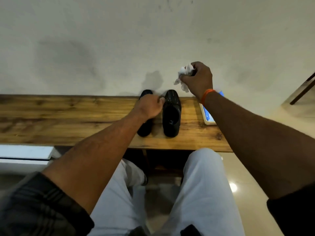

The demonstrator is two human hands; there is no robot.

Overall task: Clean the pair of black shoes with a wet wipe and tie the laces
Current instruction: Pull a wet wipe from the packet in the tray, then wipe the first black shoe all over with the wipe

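Two black shoes stand side by side on the wooden bench (68,120), toes toward the wall. The right shoe (171,114) is in full view. My left hand (150,106) lies over the left shoe (144,128) with curled fingers and hides its middle; whether it grips the shoe I cannot tell. My right hand (198,79) is raised above the bench, right of the shoes, and grips a crumpled white wet wipe (184,74).
A white and blue wipe pack (208,119) lies on the bench right of the shoes, partly under my right forearm. A pale wall rises directly behind the bench. My knees in light trousers sit below the front edge. A dark frame stands far right.
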